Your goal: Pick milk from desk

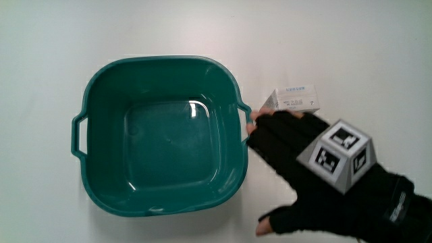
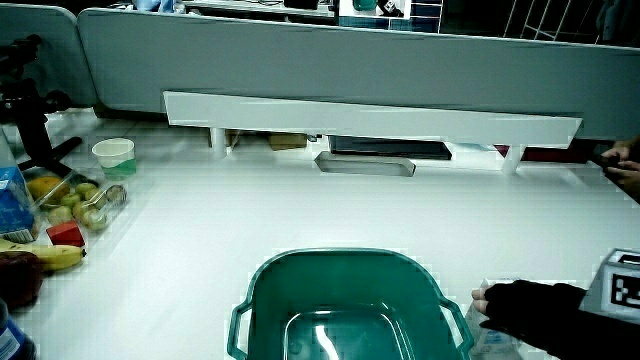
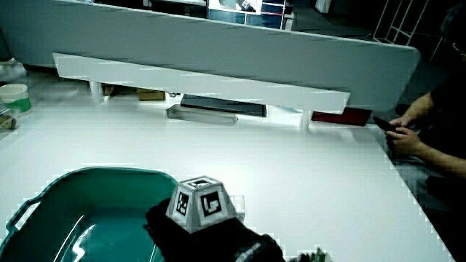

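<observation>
- Teal basin [image 1: 88,94] sits on the white desk [image 1: 351,40], empty, with a handle on each of two facing sides.
- Milk carton [image 1: 293,98] lies on its side on the desk just beside the basin's handle, outside the basin, label up.
- Hand [image 1: 290,152] is over the desk next to the basin, nearer the person than the carton, with the fingers reaching onto the carton's near edge.
- Hand state: fingers stretched out fairly flat, thumb [image 1: 270,223] splayed well away from them. No closed grasp on the carton, which is resting on the desk.
- One bare fingertip [image 1: 251,127] is just at the basin handle; can't tell if it touches.
- Patterned cube [image 1: 337,155] sits on the back of the hand, with the black forearm running off toward the person.
- In a side view: fruit tray [image 2: 80,200] and a small cup [image 2: 113,153] at the desk's edge, well apart from the basin [image 2: 300,262]. The hand [image 2: 525,305] is beside the basin rim.
- In a side view the cube [image 3: 202,204] and hand [image 3: 211,236] sit right by the basin [image 3: 95,172].
- In both side views a low grey partition [image 2: 350,60] stands with a white shelf [image 2: 370,115] in front of it.
</observation>
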`<state>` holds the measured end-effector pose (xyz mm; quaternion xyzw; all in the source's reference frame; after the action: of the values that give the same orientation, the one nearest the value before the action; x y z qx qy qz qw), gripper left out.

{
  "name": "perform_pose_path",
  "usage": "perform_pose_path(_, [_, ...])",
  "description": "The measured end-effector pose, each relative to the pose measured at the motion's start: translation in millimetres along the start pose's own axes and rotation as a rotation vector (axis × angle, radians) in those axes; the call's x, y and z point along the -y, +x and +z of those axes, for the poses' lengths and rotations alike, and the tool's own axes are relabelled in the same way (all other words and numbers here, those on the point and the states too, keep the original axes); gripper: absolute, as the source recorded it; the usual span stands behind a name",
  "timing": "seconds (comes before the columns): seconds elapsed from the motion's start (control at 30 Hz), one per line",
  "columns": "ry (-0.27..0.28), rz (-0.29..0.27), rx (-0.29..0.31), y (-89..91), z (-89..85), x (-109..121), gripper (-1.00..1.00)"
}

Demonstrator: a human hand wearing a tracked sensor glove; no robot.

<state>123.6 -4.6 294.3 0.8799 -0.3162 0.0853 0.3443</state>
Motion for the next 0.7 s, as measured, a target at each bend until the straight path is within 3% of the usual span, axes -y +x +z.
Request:
perform_pose_path(0.13, [-0.013, -0.026, -0.032, 12.6, 6.4, -8, 0.0])
perform_pose_path(0.3, [0.007, -0.076, 0.014, 34.0, 5.6, -20, 0.0])
perform_pose_path(0.37, [-0.019, -0.101, -0.048, 41.5, 5.8, -24, 0.0])
perform_pose_path(0.43, [-0.022, -0.1, -0.053, 46.9, 8.1, -26, 0.0])
perform_pose_path(0.5, [-0.018, -0.133, -0.035, 59.9, 3.2, -31, 0.0])
perform_pose_path(0.53, [-0.042, -0.139, -0.079, 60.8, 5.3, -32, 0.0])
perform_pose_path(0.7, [-0.071, -0.162, -0.122, 71.2, 7.3, -38, 0.0])
